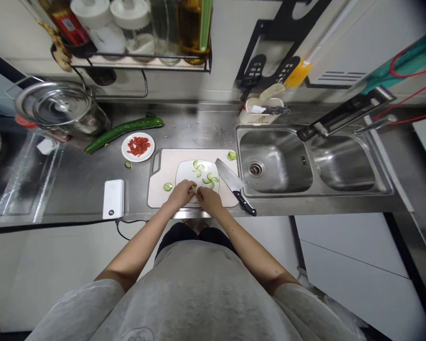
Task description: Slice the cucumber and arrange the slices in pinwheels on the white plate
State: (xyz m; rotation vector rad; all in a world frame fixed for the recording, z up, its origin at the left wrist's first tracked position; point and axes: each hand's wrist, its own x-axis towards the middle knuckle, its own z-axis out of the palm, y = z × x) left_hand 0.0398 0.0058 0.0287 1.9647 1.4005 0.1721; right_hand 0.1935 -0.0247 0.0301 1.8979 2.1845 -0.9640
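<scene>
My left hand [181, 193] and my right hand [208, 199] meet at the near edge of a white square plate [184, 173] on a pale cutting board [163, 177]. Both have their fingers pinched together over a cucumber slice [195, 191] between them. More thin cucumber slices [210, 179] lie fanned out on the plate. One loose slice [167, 186] rests on the board to the left, a small stack [232, 155] at its far right corner. A cleaver [230, 179] with a black handle lies at the board's right edge.
A whole cucumber [124, 131] and a small round plate of red chilli pieces [138, 146] sit behind the board. A white power bank [113, 199] lies left, a steel pot [57, 110] further left. A double sink [305, 163] is right; a shelf of bottles [142, 33] hangs above.
</scene>
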